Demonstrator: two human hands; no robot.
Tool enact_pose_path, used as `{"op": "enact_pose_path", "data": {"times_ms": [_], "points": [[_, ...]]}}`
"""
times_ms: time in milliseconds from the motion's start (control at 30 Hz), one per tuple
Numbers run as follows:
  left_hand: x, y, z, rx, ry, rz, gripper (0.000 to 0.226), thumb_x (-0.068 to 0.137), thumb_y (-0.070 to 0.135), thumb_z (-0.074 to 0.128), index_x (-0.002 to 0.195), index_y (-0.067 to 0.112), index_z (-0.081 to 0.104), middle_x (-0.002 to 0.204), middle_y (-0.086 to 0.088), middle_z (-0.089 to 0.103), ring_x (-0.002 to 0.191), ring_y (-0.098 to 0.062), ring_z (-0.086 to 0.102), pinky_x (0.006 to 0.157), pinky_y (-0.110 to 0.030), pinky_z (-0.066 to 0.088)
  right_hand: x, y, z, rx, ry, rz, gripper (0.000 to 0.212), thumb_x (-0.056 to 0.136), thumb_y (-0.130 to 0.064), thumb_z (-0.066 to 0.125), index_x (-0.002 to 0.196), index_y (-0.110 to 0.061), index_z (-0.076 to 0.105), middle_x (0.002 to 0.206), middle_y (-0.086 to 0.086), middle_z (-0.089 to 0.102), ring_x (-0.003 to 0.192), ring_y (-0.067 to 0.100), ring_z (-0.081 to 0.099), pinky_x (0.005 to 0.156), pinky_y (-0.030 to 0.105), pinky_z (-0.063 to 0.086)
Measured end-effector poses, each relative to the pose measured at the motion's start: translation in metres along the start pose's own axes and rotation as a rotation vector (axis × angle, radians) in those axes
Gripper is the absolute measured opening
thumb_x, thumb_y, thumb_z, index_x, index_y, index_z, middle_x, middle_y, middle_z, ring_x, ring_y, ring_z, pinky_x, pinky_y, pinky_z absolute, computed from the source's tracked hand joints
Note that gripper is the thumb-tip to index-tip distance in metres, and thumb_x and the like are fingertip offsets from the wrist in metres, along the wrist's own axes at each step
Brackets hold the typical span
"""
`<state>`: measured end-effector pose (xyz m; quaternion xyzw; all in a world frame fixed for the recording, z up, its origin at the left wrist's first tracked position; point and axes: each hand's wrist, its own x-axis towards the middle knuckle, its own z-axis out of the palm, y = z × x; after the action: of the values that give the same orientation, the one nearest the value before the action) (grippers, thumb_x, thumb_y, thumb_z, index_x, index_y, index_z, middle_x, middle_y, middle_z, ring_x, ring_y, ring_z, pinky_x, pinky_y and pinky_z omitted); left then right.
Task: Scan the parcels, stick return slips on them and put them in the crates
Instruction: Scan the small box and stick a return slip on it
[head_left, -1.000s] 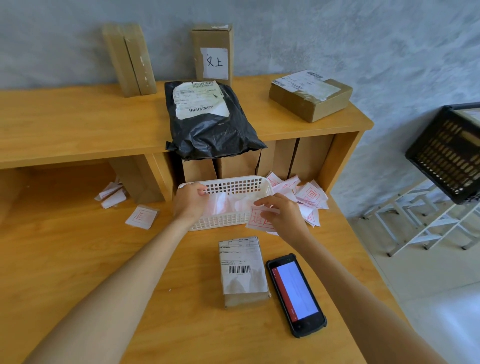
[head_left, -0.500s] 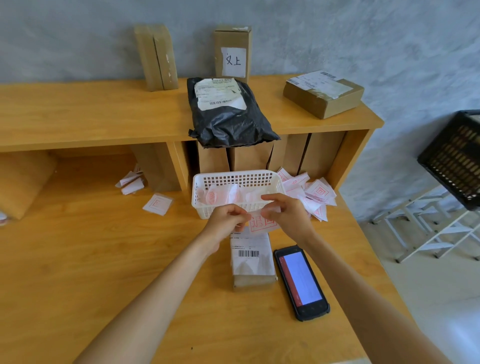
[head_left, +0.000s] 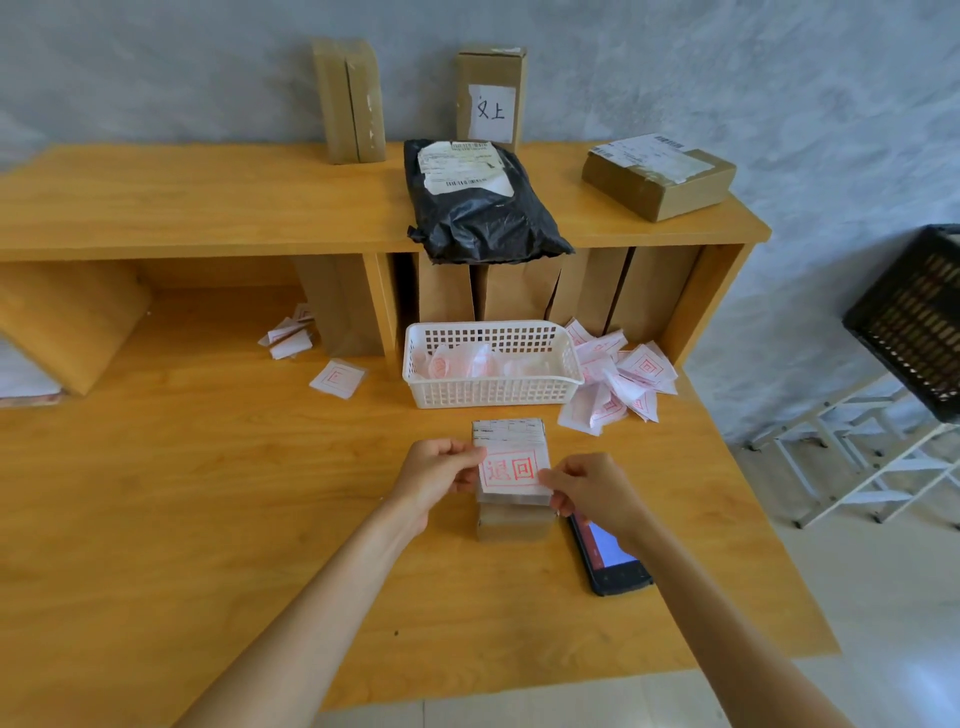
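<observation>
Left hand: the left hand (head_left: 441, 475) pinches the left edge of a slip (head_left: 511, 470) between thumb and curled fingers.
Right hand: the right hand (head_left: 584, 491) pinches the slip's lower right corner the same way.
Slip: white paper with two red characters in a red frame, held flat just over a parcel (head_left: 511, 512); whether it touches the parcel cannot be told.
Parcel: small brown box with a white label on top, lying on the worktop (head_left: 208, 493) near the middle, its far end showing past the slip.
Scanner: a dark handheld scanner (head_left: 613, 558) with a lit screen lies just right of the parcel, partly hidden under the right wrist.
Basket: a white lattice basket (head_left: 493, 387) stands beyond the parcel, with pinkish slips inside.
Loose slips: a heap of slips (head_left: 618, 382) lies right of the basket; one single slip (head_left: 337, 379) and a few more lie to the left.
Shelf: a raised wooden shelf (head_left: 208, 208) runs along the far side, carrying a black bag (head_left: 478, 218) with a label, a flat brown box (head_left: 657, 176) on the right and two upright boxes against the wall.
Crate: a black crate (head_left: 914, 322) sits on a white stand at the far right, off the worktop.
</observation>
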<state>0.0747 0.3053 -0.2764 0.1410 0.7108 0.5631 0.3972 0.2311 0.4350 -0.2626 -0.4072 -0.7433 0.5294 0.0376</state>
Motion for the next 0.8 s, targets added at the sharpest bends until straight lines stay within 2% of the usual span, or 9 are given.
{"op": "enact_pose_path", "data": {"times_ms": [133, 233, 433, 700, 800], "points": [[-0.006, -0.016, 0.004, 0.132, 0.060, 0.004, 0.019, 0.090, 0.014, 0.068, 0.090, -0.006, 0.070, 0.074, -0.008, 0.067, 0.060, -0.013, 0.055, 0.054, -0.020, 0.047, -0.010, 0.006, 0.007, -0.097, -0.032, 0.021, 0.030, 0.092, -0.018, 0.062, 0.064, -0.008, 0.059, 0.057, 0.000, 0.061, 0.052, 0.012, 0.051, 0.045, 0.014, 0.037], [-0.007, -0.021, 0.007, 0.243, 0.080, 0.030, 0.019, 0.089, 0.016, 0.068, 0.084, -0.002, 0.071, 0.067, -0.004, 0.066, 0.057, -0.013, 0.054, 0.055, -0.023, 0.046, -0.012, 0.008, 0.009, -0.170, -0.036, 0.051, 0.028, 0.093, -0.021, 0.062, 0.066, -0.010, 0.059, 0.058, -0.001, 0.060, 0.050, 0.008, 0.050, 0.047, 0.016, 0.037], [-0.007, -0.019, 0.014, 0.416, 0.122, 0.067, 0.023, 0.087, 0.021, 0.070, 0.067, 0.010, 0.068, 0.057, 0.008, 0.063, 0.053, -0.007, 0.055, 0.062, -0.029, 0.047, -0.011, 0.012, 0.010, -0.208, -0.054, 0.097, 0.025, 0.092, -0.020, 0.062, 0.069, -0.010, 0.058, 0.059, 0.000, 0.058, 0.051, 0.013, 0.048, 0.050, 0.023, 0.038], [-0.009, -0.019, 0.019, 0.456, 0.149, 0.077, 0.023, 0.087, 0.023, 0.069, 0.075, 0.003, 0.068, 0.062, 0.006, 0.064, 0.056, -0.006, 0.056, 0.061, -0.027, 0.045, -0.009, 0.015, 0.013, -0.185, -0.034, 0.100, 0.022, 0.092, -0.021, 0.062, 0.075, -0.008, 0.059, 0.057, -0.002, 0.058, 0.050, 0.012, 0.047, 0.052, 0.025, 0.038], [-0.009, -0.019, 0.020, 0.473, 0.156, 0.084, 0.024, 0.088, 0.024, 0.068, 0.076, 0.003, 0.068, 0.063, 0.005, 0.064, 0.056, -0.005, 0.056, 0.058, -0.024, 0.043, -0.008, 0.016, 0.013, -0.194, -0.023, 0.091, 0.022, 0.092, -0.022, 0.061, 0.075, -0.008, 0.059, 0.057, -0.003, 0.057, 0.048, 0.010, 0.047, 0.049, 0.022, 0.038]]}}
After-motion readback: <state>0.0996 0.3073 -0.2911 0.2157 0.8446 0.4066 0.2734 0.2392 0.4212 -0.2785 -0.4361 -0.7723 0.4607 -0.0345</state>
